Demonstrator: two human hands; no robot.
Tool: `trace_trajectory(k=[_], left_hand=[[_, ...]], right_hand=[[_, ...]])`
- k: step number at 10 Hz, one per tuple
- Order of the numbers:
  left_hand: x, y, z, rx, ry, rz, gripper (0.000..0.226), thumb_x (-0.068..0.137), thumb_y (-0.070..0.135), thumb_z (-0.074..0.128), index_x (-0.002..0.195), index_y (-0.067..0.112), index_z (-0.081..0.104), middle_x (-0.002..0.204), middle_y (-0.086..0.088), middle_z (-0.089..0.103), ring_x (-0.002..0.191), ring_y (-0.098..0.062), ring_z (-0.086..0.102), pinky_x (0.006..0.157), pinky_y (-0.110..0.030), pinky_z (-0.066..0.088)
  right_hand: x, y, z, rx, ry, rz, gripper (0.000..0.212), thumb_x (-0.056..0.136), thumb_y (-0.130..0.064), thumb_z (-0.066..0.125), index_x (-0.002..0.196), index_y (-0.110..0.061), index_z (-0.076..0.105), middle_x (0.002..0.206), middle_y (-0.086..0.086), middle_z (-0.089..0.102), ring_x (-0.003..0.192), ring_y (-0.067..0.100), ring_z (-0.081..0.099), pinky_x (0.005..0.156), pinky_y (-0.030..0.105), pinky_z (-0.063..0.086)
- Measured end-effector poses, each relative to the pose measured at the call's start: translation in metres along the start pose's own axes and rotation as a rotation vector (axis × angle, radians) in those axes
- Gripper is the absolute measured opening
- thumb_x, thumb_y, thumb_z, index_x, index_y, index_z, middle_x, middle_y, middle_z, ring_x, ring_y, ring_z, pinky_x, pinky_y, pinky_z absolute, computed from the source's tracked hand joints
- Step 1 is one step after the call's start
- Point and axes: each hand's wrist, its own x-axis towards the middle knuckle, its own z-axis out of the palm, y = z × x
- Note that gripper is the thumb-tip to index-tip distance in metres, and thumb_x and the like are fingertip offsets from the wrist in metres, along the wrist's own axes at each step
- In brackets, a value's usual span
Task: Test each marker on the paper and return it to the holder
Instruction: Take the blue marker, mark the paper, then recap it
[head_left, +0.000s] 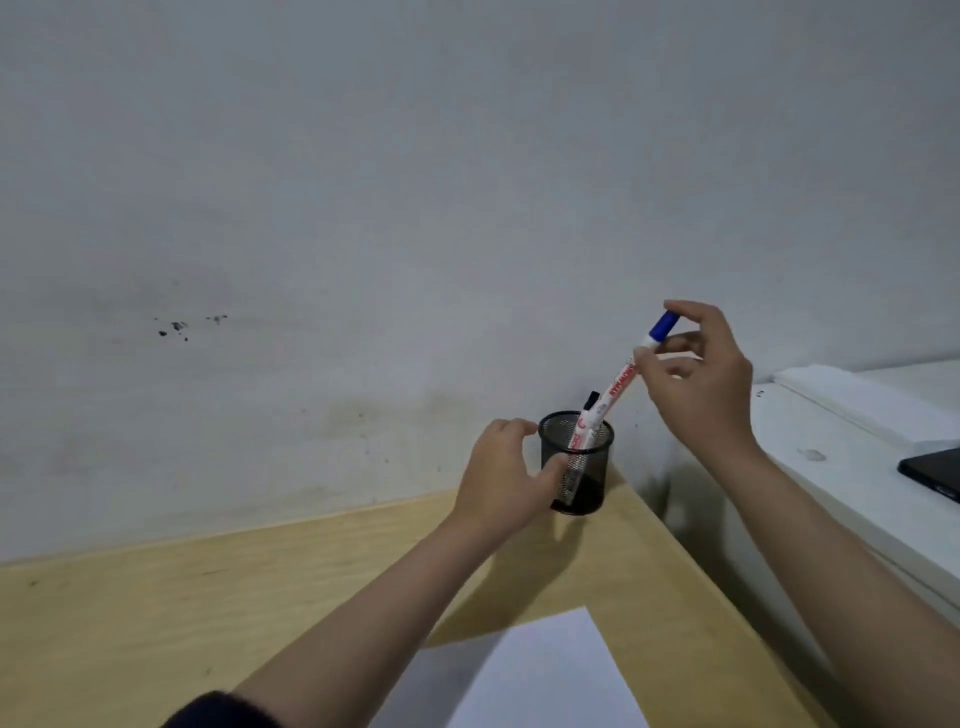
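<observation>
- I see a pale, scuffed wall (363, 182) behind a light wooden table (156, 613) that runs into the corner.
- My right hand (701, 384) pinches the blue-capped marker (626, 376) near its upper end, thumb and fingertips closed on the barrel just below the cap.
- That marker leans steeply, its lower end inside the holder (576, 462), cap pointing up and right.
- The holder is black mesh and stands upright at the table's far right corner, close to the wall.
- A black-capped marker (589, 410) stands in it too, touching the blue one.
- My left hand (506, 480) wraps the holder's left side, fingers curled against the mesh.
- White paper (535, 675) lies on the table near me, well apart from the holder.
- At right, a white counter (841, 467) carries a dark flat device (935, 473) at the frame edge.
</observation>
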Motion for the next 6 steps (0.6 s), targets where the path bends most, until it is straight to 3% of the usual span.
trace_trajectory(k=[1, 3, 4, 6], left_hand=[[0.028, -0.011, 0.025, 0.023, -0.007, -0.025, 0.050, 0.082, 0.041, 0.064, 0.120, 0.010, 0.055, 0.124, -0.008, 0.056, 0.118, -0.022, 0.050, 0.096, -0.032, 0.041], [0.041, -0.030, 0.056, 0.213, 0.060, 0.007, 0.043, 0.083, 0.046, 0.059, 0.109, 0.012, 0.061, 0.112, -0.005, 0.061, 0.105, -0.027, 0.054, 0.083, -0.041, 0.048], [0.038, -0.032, 0.060, 0.226, 0.120, 0.044, 0.041, 0.082, 0.045, 0.059, 0.106, 0.011, 0.063, 0.109, -0.004, 0.064, 0.099, -0.027, 0.057, 0.079, -0.041, 0.050], [0.040, -0.027, 0.055, 0.252, 0.079, 0.031, 0.042, 0.085, 0.044, 0.056, 0.112, 0.012, 0.059, 0.114, -0.005, 0.062, 0.103, -0.025, 0.055, 0.082, -0.040, 0.048]], right_hand=[[0.012, 0.031, 0.018, -0.111, -0.054, 0.071, 0.040, 0.082, -0.012, 0.066, 0.117, -0.025, 0.052, 0.078, -0.003, 0.062, 0.063, 0.007, 0.065, 0.058, 0.020, 0.054], [0.001, 0.076, 0.041, -0.308, -0.217, 0.179, 0.041, 0.076, -0.009, 0.068, 0.115, -0.017, 0.058, 0.064, 0.006, 0.067, 0.063, 0.019, 0.064, 0.060, 0.031, 0.051], [-0.010, 0.088, 0.047, -0.352, -0.258, 0.225, 0.045, 0.076, -0.013, 0.068, 0.119, -0.018, 0.057, 0.089, 0.009, 0.069, 0.078, 0.024, 0.065, 0.065, 0.037, 0.055], [-0.017, 0.086, 0.049, -0.364, -0.228, 0.222, 0.063, 0.079, -0.021, 0.067, 0.137, -0.023, 0.042, 0.123, 0.016, 0.057, 0.105, 0.027, 0.058, 0.077, 0.037, 0.051]])
